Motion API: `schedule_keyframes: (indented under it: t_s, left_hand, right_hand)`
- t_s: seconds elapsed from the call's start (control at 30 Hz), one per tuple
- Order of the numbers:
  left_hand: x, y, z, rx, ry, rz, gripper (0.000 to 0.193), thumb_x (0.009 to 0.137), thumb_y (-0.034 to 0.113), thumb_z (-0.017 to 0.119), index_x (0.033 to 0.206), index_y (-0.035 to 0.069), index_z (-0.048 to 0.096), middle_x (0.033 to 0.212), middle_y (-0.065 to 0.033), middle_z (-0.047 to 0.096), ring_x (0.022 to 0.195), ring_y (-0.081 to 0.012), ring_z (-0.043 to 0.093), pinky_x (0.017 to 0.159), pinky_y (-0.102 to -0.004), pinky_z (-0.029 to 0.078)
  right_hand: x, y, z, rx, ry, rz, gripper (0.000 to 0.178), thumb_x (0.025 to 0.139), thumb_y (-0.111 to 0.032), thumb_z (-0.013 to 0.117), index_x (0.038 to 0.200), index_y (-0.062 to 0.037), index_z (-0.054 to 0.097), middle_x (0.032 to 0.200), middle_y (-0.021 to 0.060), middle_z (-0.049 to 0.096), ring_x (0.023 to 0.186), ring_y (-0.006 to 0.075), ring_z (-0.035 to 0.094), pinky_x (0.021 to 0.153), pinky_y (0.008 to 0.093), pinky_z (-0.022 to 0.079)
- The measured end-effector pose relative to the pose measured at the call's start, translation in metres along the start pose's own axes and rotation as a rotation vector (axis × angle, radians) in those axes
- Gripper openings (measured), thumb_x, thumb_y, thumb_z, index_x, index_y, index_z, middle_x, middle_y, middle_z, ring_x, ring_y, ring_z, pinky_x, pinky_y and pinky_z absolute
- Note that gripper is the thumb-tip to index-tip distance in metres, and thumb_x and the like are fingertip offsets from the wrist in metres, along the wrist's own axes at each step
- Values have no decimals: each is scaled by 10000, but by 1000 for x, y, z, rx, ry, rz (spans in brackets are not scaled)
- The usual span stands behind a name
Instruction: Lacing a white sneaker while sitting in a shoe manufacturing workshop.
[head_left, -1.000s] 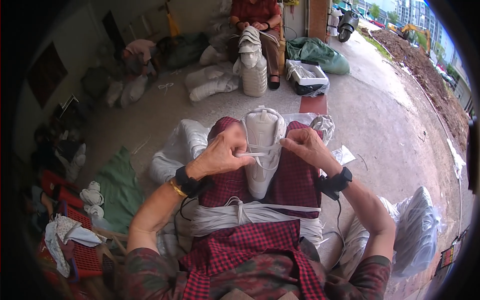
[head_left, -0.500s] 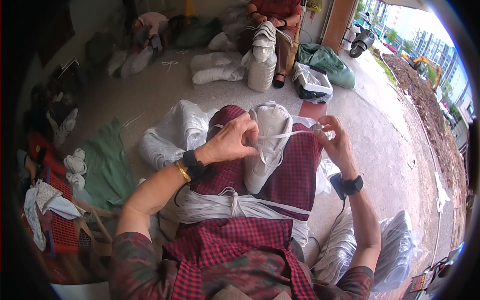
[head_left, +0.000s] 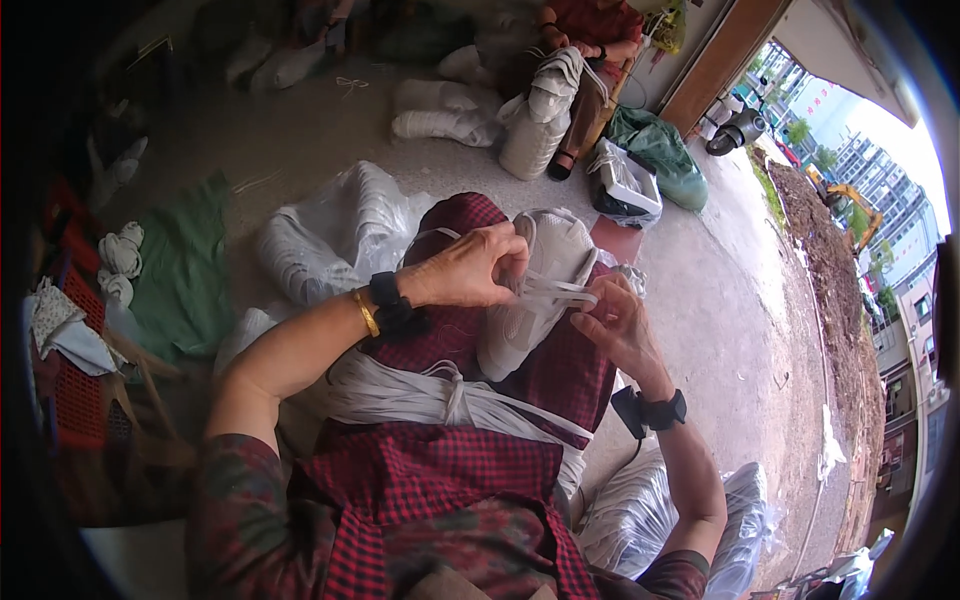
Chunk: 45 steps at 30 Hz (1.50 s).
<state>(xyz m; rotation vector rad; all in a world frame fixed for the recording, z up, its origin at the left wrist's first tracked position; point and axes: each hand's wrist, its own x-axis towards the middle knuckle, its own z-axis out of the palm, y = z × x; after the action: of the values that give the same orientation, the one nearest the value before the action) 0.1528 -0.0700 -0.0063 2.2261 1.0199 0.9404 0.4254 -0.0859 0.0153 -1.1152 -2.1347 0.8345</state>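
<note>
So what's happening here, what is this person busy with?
A person sits with a white shoe lying on their lap, over a red checked apron. The left hand and right hand both pinch a flat white lace stretched across the shoe. A bundle of white laces lies across the lap, and clear bags of white shoes sit on the floor beside them. Another person sits farther back with more white shoes.
</note>
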Motion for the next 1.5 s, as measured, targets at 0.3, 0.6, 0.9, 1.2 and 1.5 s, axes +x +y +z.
schedule_keyframes:
  t_s: [0.3,0.6,0.9,1.2,1.5]
  left_hand:
    - [0,-14,-9,181,198,84,301,785,164,790,967,37,587,933,-115,617,878,-268,633,805,-376,521]
    - [0,-39,-56,40,35,-96,267,849,261,755,763,11,715,665,-29,646,641,-98,570,635,-298,466]
    - [-25,-78,-89,178,87,-377,285,820,282,742,747,8,712,641,-34,629,638,-101,563,634,-308,469]
    - [-10,-17,-33,222,272,69,157,784,50,716,915,22,634,935,-109,644,901,-279,630,877,-380,494]
    - [-2,-11,-10,382,76,251,233,755,-16,657,954,53,557,948,-93,580,891,-274,598,778,-417,466]
  right_hand:
    - [0,8,5,-93,57,-22,248,788,-83,782,880,-21,561,954,39,515,757,128,550,667,291,484]
    - [2,12,13,-49,72,-11,202,798,-69,770,945,-38,635,919,31,536,729,104,542,647,268,465]
    - [11,15,12,-45,26,27,222,777,-93,769,939,-44,625,872,5,554,695,95,524,637,266,459]
    - [8,10,20,-325,491,-269,223,754,-28,729,933,-18,596,896,105,568,787,257,591,752,359,508]
    - [-3,5,5,-406,202,-294,150,881,-39,625,1031,-35,634,940,108,589,828,312,647,708,404,537]
